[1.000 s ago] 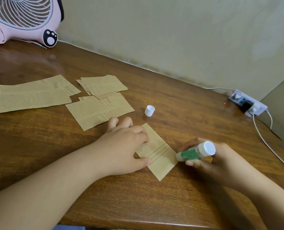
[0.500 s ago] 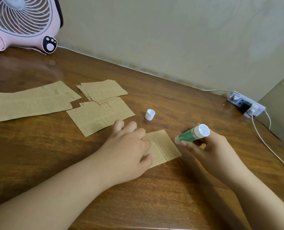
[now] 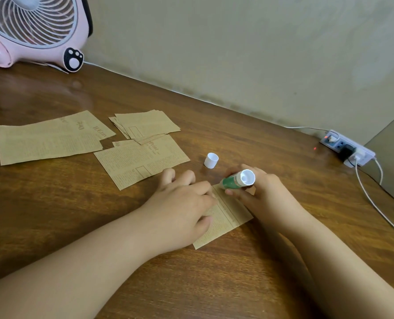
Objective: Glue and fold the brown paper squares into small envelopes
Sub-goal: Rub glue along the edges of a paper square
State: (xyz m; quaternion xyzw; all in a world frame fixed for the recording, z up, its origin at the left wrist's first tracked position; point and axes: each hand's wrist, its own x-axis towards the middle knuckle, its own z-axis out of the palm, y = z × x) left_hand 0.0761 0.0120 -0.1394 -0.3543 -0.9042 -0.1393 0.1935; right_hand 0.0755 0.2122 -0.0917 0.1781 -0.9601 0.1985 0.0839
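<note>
Brown paper square (image 3: 226, 215) lies near the surface's (image 3: 53, 215) front edge under your left hand (image 3: 182, 203), fingers flat; your right hand (image 3: 265, 194) grips the green glue stick (image 3: 236, 180) over its far edge.

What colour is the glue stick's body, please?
Green, with white ends; the head view shows the glue stick in the right hand.

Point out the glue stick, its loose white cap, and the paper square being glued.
glue stick (image 3: 234, 181): head view, on its green barrel.
white cap (image 3: 211, 160): head view, on its side wall.
paper square (image 3: 226, 217): head view, on its printed face between the hands.
</note>
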